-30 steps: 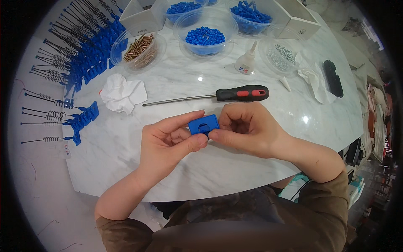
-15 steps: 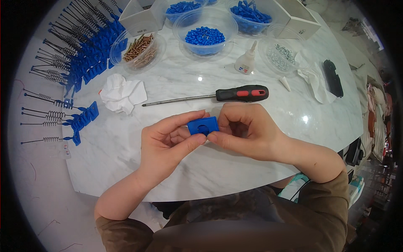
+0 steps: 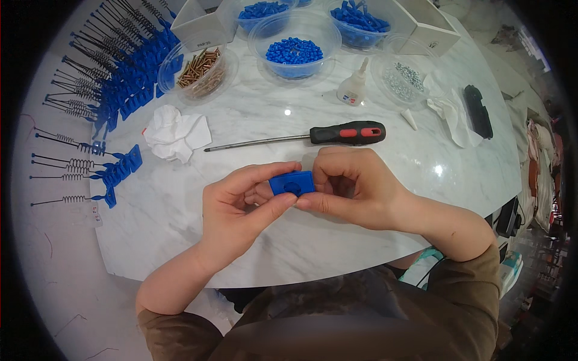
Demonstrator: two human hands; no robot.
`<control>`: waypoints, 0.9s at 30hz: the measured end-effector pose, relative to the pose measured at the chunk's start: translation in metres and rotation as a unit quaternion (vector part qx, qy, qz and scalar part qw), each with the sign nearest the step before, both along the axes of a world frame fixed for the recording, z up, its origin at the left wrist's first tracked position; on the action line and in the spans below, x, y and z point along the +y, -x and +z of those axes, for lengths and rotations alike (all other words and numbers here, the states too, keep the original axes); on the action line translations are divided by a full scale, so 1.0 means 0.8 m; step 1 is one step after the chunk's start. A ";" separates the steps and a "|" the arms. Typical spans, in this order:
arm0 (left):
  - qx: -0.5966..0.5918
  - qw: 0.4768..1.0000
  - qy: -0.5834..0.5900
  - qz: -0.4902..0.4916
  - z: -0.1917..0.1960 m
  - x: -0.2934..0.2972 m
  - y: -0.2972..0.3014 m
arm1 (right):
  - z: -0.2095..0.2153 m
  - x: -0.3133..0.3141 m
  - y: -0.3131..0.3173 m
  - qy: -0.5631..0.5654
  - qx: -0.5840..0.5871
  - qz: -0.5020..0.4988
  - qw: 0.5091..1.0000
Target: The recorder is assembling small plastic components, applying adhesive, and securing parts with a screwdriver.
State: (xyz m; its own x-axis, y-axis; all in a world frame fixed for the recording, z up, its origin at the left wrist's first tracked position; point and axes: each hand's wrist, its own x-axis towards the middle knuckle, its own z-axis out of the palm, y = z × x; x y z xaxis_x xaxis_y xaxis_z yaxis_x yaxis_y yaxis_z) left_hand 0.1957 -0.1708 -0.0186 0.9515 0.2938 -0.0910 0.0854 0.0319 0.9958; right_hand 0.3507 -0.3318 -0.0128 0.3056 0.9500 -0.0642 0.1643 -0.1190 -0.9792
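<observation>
Marble table [image 3: 271,259], near edge below hands, marble showing between. Farther back: clear bowl [image 3: 259,37], blue pellets [image 3: 295,51]; smaller bowl [image 3: 170,83], brownish screws [image 3: 198,67]. Left hand [image 3: 232,201] pinches blue block [image 3: 295,178] over table, long axis left-right, recess facing wearer; right hand [image 3: 367,189] curls at its right end, grip hidden, can't tell.

The two hands [image 3: 232,201] hold a small blue part [image 3: 292,180] between them, near a black-and-red screwdriver [image 3: 347,133].

workshop-like table, screwdriver [image 3: 317,135], screws [image 3: 200,67], blue parts [image 3: 294,52]
</observation>
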 end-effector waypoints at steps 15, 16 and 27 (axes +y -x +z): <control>-0.034 0.999 0.018 0.019 -0.001 -0.003 -0.003 | 0.004 0.001 -0.005 0.010 0.046 0.034 0.998; -0.030 0.999 0.020 0.017 -0.001 -0.003 -0.003 | 0.003 0.002 -0.005 0.008 0.093 0.037 0.995; -0.021 0.999 0.033 0.025 -0.001 -0.004 -0.001 | 0.010 0.001 -0.007 0.022 0.049 0.039 0.998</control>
State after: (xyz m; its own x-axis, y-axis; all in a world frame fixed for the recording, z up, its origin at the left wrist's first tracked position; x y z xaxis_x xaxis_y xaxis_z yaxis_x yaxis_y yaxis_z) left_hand 0.1969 -0.1740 -0.0197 0.9395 0.3348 -0.0723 0.0408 0.1001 0.9941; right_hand 0.3560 -0.3313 -0.0051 0.2219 0.9660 -0.1325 0.0791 -0.1533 -0.9850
